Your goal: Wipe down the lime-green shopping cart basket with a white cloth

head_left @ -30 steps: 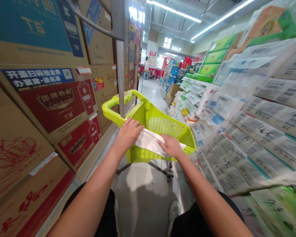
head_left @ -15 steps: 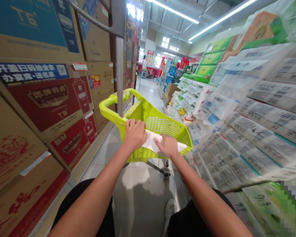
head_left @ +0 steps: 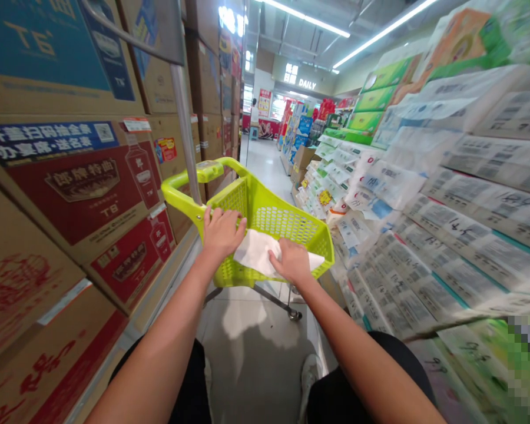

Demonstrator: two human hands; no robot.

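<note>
A lime-green children's shopping cart (head_left: 287, 218) with a perforated plastic basket stands in front of me, its side towards me. My left hand (head_left: 222, 232) has its fingers curled over the basket's rim, close to the foot of a grey metal pole (head_left: 188, 129). Along the near rim lies a white cloth (head_left: 258, 253), draped over the edge. My right hand (head_left: 294, 260) presses on this cloth with fingers bent over the rim and the thumb pointing left. The fingertips of both hands are partly hidden behind the rim.
Stacked cardboard cartons (head_left: 83, 188) line the left side. Piles of packaged tissue paper (head_left: 463, 229) rise close on the right. A tiled aisle (head_left: 265, 159) runs ahead between them, towards more shelves. The cart's caster wheel (head_left: 295, 315) rests on the floor.
The cart has shifted and turned slightly to the left in view. My left hand has moved left with the rim, away from the cloth, so more cloth shows. My right hand stays on the cloth.
</note>
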